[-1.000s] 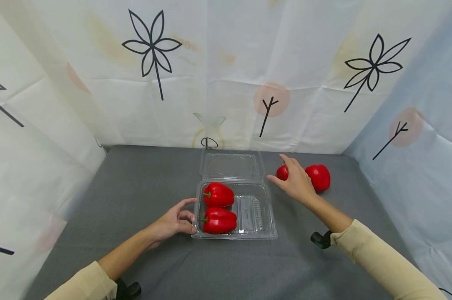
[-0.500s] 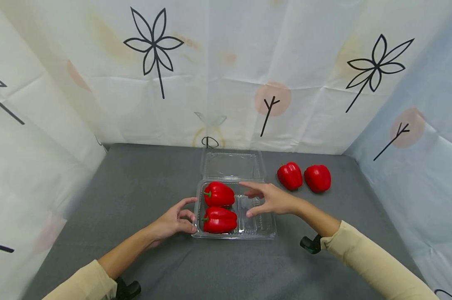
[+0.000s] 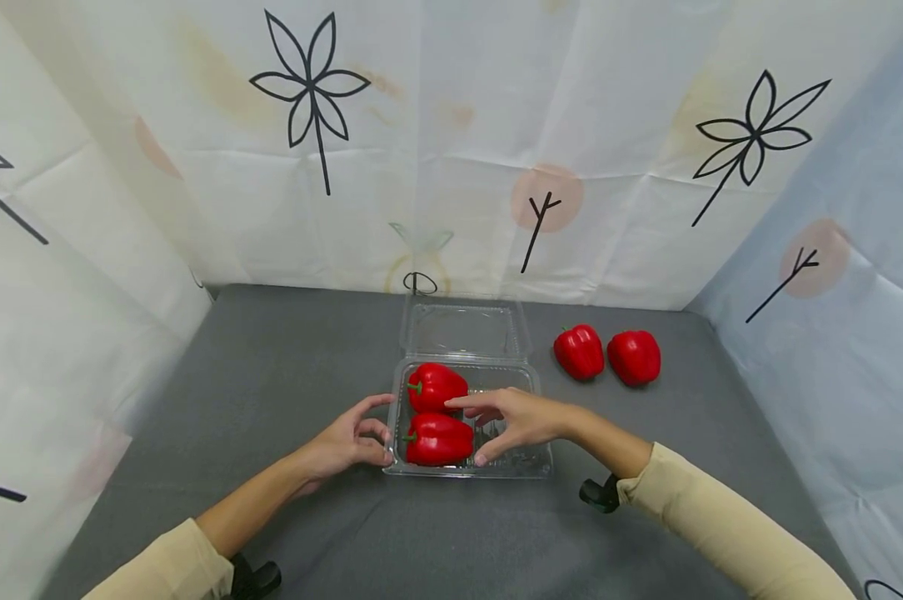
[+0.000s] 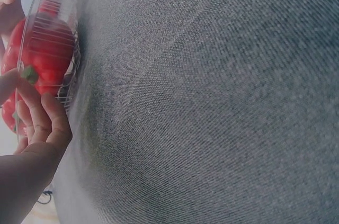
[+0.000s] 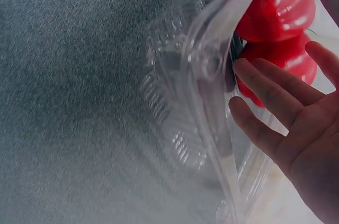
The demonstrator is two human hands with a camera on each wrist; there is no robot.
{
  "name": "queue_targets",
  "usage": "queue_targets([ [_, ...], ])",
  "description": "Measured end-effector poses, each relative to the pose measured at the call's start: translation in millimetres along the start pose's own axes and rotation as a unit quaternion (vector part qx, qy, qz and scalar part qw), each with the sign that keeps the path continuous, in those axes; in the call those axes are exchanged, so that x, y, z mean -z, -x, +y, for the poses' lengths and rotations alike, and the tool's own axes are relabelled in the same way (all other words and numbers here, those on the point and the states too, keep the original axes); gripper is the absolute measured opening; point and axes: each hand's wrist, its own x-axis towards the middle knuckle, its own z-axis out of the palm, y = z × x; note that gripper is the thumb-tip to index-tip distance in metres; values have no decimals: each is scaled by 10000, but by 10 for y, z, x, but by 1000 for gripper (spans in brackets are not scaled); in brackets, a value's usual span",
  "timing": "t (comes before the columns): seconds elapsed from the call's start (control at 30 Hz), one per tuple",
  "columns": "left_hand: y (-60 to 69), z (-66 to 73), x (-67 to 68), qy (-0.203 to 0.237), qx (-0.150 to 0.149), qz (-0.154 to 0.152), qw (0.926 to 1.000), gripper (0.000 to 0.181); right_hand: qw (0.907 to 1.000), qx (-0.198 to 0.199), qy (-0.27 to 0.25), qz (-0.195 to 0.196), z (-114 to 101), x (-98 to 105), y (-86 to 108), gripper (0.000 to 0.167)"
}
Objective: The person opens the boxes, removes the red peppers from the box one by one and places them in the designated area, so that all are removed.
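Two red bell peppers lie side by side in the left half of an open clear plastic container (image 3: pixel 530 458), a rear one (image 3: pixel 438 386) and a front one (image 3: pixel 440 440), stems to the left. Over the container's right part is my right hand (image 3: pixel 522 415), its fingers spread toward the right ends of both peppers. It holds nothing; whether its fingertips touch them I cannot tell. My left hand (image 3: pixel 339 446) rests its loosely bent fingers and thumb at the container's left edge. In the left wrist view, those fingers (image 4: pixel 39 121) lie along the outer wall.
Two more red bell peppers, one (image 3: pixel 580 352) beside another (image 3: pixel 635 358), sit on the grey cloth (image 3: pixel 294 358) to the right of the container. The clear lid (image 3: pixel 464 329) is folded back behind it. A patterned white curtain (image 3: pixel 451 125) closes off the rear and sides.
My right hand has moved left and toward me, from the peppers on the cloth to over the container. My left hand, the container and all the peppers have stayed put.
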Motion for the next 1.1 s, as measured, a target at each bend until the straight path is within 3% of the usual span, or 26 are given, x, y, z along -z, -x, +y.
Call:
queue_targets([
  [0.33, -11, 13, -19, -22, 74, 7, 10000, 82, 9994, -209, 111, -262, -96, -74, -201, 83],
  [0.5, -15, 12, -13, -16, 25, -30, 10000, 83, 9986, -140, 454, -225, -106, -89, -267, 77],
  [1.1, 10, 12, -2, 45, -140, -159, 9998, 83, 9973, 123, 709, -118, -142, -92, -273, 74],
])
